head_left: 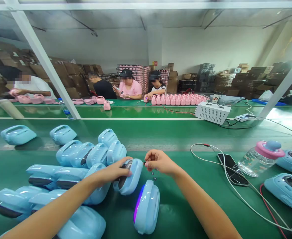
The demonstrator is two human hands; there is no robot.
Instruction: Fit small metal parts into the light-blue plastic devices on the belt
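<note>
**Blue casing held at the near part of the green bench**

Nearest, at the near edge of the green work bench (pixel 175 212): a glossy light-blue plastic casing with a violet glowing strip (pixel 146 207), lying free. Just beyond it, left hand (pixel 116 171) wrapped over the top of a second light-blue plastic casing with a dark front opening (pixel 129 177), closed on it and holding it tilted. Right hand (pixel 159 162) just beside that casing's right end, fingertips pinched narrowly together on a small dark part, too small to identify. Tiny dark bits on the bench under that hand. Left of the hands, a heap of matching blue shells (pixel 86 156). Toward the right edge: a black phone lying flat (pixel 231 167), white cable (pixel 210 156), clear bottle with pink cap (pixel 259 161). Farther off, a white metal box (pixel 212 112), rows of pink casings (pixel 178 99), seated people at the far bench.
</note>
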